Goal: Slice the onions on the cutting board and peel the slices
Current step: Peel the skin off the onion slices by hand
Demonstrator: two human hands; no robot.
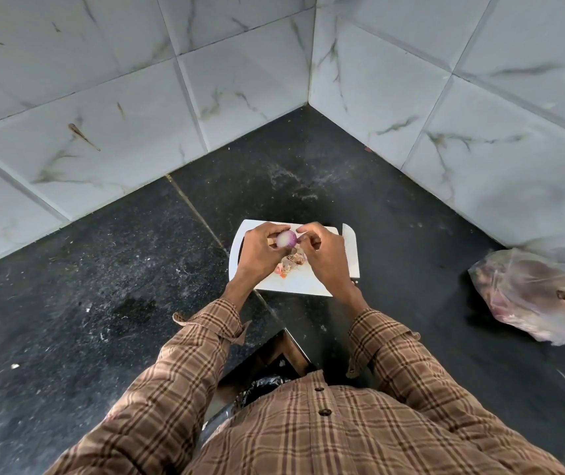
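Observation:
A white cutting board (303, 284) lies on the black counter in the corner. Above its far half my left hand (260, 257) grips a pale purple onion piece (286, 238) with curled fingers. My right hand (322, 255) is close beside it, its fingertips pinching at the onion's right edge. Loose onion skins (289, 264) lie on the board between my hands. A knife blade (350, 250) rests along the board's right side, its handle hidden behind my right wrist.
A clear plastic bag of onions (534, 296) sits on the counter at the right by the wall. Marble-pattern tiled walls (240, 80) meet in a corner behind the board. The counter's inner edge (286, 334) is just below my wrists.

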